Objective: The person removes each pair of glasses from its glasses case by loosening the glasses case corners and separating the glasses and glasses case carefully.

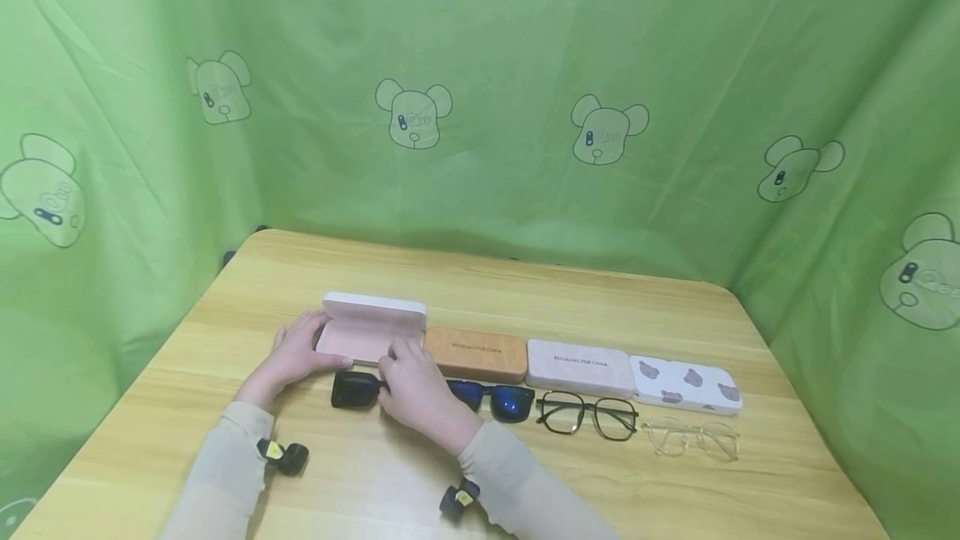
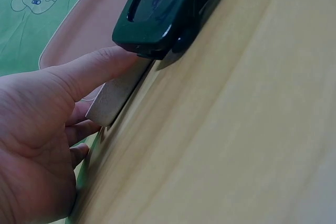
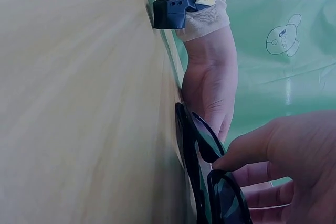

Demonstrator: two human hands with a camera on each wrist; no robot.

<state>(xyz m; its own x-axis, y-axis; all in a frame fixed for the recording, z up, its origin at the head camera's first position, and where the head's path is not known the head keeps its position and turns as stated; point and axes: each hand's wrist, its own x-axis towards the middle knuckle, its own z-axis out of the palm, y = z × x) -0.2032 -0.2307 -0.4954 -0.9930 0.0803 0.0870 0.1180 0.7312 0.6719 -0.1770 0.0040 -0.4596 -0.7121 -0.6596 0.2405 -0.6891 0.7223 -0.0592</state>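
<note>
An open glasses case with a pink lining stands at the left of a row of cases, its lid raised at the back. My left hand holds the case's left end, thumb along the front and fingers round the side. Just in front of the case are black sunglasses, which my right hand pinches near the bridge; that hand hides their right part. In the left wrist view, the dark frame of the sunglasses is close to the left thumb. The right wrist view has the right thumb on the sunglasses.
To the right, closed orange, pale grey and bear-patterned cases continue the row. Before them lie blue-lensed sunglasses, black-framed glasses and clear-framed glasses on the wooden table. A green curtain surrounds the table.
</note>
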